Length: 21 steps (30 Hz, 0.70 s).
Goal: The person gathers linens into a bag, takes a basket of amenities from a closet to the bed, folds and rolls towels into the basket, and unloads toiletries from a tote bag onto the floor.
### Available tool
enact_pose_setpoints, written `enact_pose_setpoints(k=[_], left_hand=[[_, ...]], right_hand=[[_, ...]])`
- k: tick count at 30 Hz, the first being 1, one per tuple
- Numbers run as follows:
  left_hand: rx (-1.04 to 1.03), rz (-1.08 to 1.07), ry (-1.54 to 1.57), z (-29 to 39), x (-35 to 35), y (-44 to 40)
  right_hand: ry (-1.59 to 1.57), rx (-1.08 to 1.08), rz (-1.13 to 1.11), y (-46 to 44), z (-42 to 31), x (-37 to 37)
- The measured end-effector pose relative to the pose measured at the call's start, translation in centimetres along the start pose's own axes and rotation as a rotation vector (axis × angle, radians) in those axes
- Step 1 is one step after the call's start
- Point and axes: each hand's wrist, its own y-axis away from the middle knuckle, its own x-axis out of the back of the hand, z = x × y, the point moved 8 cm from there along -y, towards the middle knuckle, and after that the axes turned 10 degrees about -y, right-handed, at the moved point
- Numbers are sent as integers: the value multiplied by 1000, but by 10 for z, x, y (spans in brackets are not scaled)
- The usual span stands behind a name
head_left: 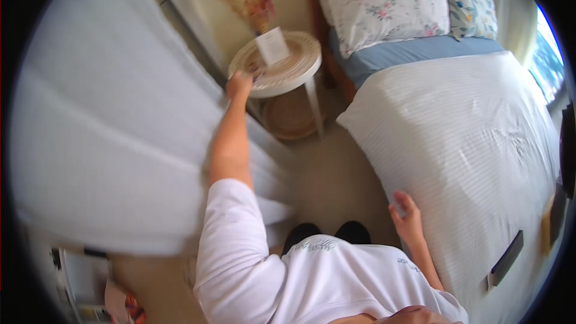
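Left hand [239,86]: stretched out to the left rim of the round white table [297,80]; from where I stand, I cannot tell whether its blurred fingers grip the small dark item [258,73] just beside them. Right hand [408,216]: half spread, fingers loosely bent, near the striped white bedspread [444,138]; no held object can be made out. Small dark item: at the table's left side, near the white card [273,46]; probably light, perhaps fragile, and likely best pinched by an edge. Appearance: dark, faintly purplish, its outline too blurred to identify.
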Motion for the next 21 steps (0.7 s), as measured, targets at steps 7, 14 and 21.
enact_pose_setpoints(k=[7,14,21], left_hand=[[-157,38,-273,21,-54,-9],[-249,175,-306,34,-58,-10],[-858,76,605,178,32,233]], right_hand=[[87,-31,-155,-53,-28,-37],[85,96,-225,-85,-57,-78],[-1161,-257,62,-105,-48,-93]])
